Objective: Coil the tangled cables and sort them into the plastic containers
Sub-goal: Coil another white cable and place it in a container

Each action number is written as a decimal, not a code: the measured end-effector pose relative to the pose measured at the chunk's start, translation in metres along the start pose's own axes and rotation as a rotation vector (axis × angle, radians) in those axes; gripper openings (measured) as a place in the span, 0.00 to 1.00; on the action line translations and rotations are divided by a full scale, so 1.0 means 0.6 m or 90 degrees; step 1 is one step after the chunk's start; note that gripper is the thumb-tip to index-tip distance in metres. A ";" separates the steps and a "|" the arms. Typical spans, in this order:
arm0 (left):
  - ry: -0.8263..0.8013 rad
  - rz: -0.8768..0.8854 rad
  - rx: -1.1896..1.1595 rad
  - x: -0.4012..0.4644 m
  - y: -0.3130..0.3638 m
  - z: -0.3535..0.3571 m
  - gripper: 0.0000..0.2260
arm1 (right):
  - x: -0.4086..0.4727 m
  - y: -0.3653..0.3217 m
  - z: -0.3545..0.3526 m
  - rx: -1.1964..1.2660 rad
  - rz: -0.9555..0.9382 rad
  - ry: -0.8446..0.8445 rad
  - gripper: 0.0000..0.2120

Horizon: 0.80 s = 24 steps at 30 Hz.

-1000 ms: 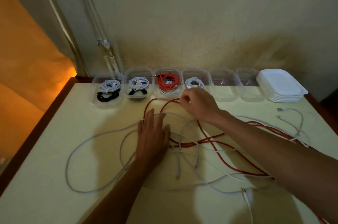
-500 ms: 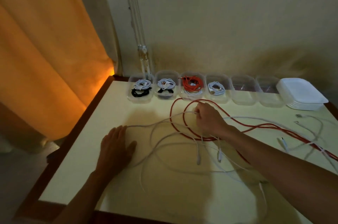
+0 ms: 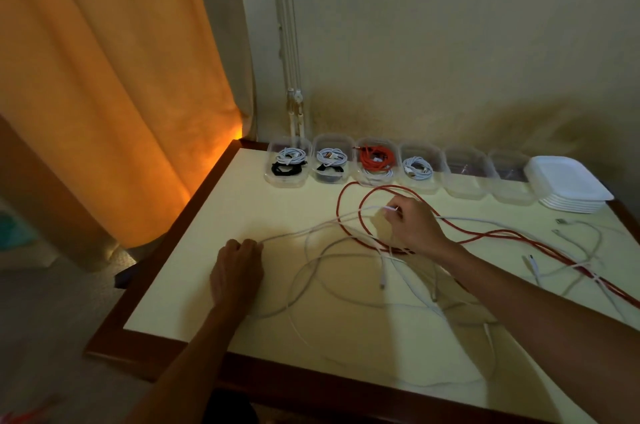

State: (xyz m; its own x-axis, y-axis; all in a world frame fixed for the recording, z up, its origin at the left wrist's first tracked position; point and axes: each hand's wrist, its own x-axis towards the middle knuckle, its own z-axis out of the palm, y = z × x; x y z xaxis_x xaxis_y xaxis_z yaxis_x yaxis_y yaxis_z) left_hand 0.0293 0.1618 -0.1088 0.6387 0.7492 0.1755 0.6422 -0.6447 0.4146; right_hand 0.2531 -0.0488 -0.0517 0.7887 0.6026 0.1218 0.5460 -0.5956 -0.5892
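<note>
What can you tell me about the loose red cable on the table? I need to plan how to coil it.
The red cable is long, thin and looks braided or rubbery. It lies uncoiled on the cream table, forming two big overlapping loops in front of the row of clear containers, then trailing off toward the right edge of the view. White cables cross over and under it in a tangle. The right hand rests over its loops while pinching a white cable end. Its plugs are not clearly visible.
</note>
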 end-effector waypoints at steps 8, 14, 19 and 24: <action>0.031 -0.204 -0.231 0.003 -0.024 -0.057 0.15 | -0.026 0.003 -0.075 0.153 0.141 0.122 0.13; -0.075 -0.381 -1.101 0.001 0.079 -0.154 0.14 | -0.114 -0.008 -0.099 0.079 0.135 -0.286 0.09; -0.193 -0.277 -1.322 -0.018 0.190 -0.227 0.18 | -0.159 -0.037 -0.124 0.121 0.107 -0.250 0.10; -0.373 -0.066 -1.022 -0.053 0.267 -0.264 0.23 | -0.201 -0.064 -0.156 0.111 0.077 -0.170 0.18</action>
State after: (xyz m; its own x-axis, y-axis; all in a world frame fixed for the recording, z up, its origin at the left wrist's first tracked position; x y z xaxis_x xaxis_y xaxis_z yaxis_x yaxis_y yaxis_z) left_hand 0.0448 0.0591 0.0937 0.9184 0.3869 -0.0825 -0.1156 0.4617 0.8795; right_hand 0.1636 -0.1484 0.0308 0.7306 0.6645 -0.1568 0.3787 -0.5855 -0.7168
